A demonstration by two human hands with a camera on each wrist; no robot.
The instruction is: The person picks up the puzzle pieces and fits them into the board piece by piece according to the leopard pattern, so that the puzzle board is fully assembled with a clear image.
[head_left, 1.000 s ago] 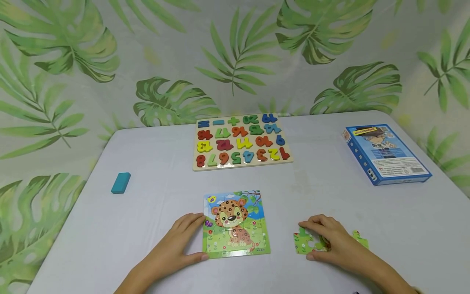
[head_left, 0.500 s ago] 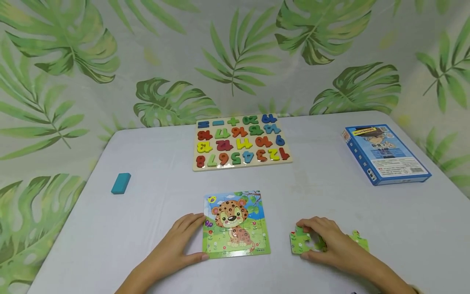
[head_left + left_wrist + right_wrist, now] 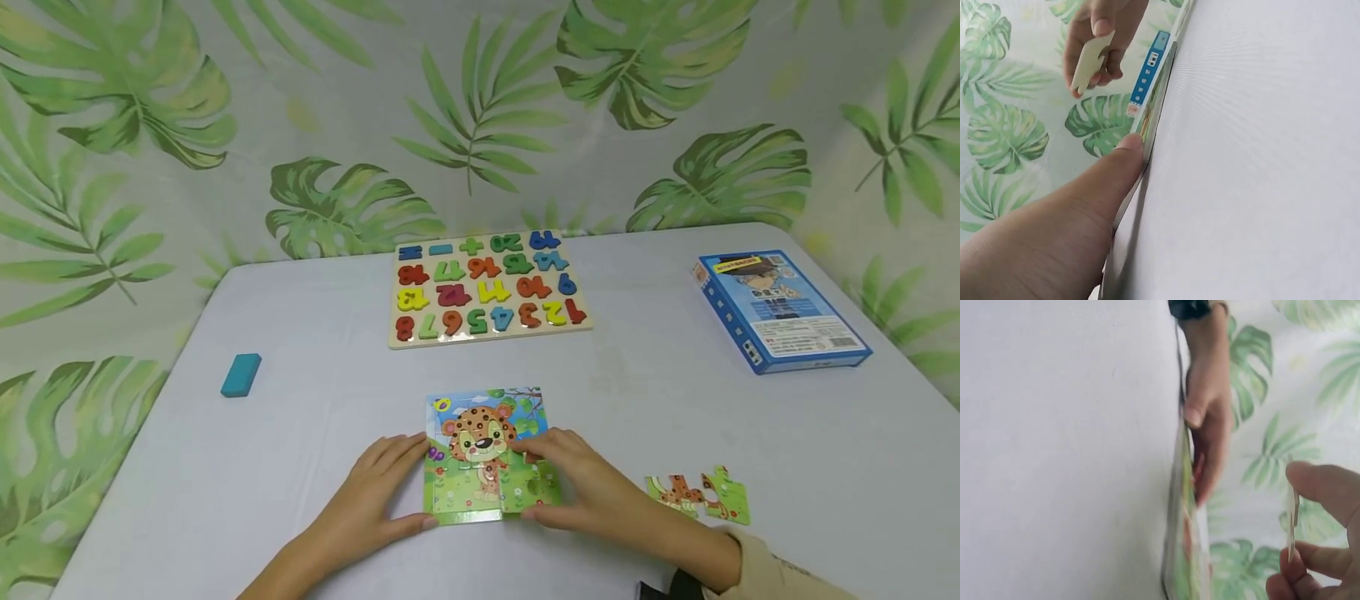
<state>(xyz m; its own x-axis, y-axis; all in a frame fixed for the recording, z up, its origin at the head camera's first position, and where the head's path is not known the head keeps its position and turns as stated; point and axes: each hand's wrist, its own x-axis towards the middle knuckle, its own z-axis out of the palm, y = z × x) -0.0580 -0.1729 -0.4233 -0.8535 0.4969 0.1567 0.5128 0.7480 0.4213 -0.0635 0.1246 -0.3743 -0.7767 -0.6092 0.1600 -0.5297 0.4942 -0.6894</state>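
Observation:
A leopard picture puzzle lies on the white table in the middle of the head view. My left hand rests along its left edge, fingertips at the side and thumb at the lower left corner. Between the thumb and fingers of my right hand is a green puzzle piece, which covers the picture's lower right part. Both wrist views show this piece raised over the board; its pale, plain back faces the left wrist camera. Two loose pieces, one with leopard spots, one mostly green, lie to the right.
A wooden number board stands at the back centre, filled with coloured numerals. At the back right is a blue box; a teal block sits at the left. Behind the table hangs a leaf-patterned cloth.
My right hand has lifted the green piece from among the loose pieces and carried it left, over the puzzle. The two loose pieces are uncovered. My left hand stays at the puzzle's left edge.

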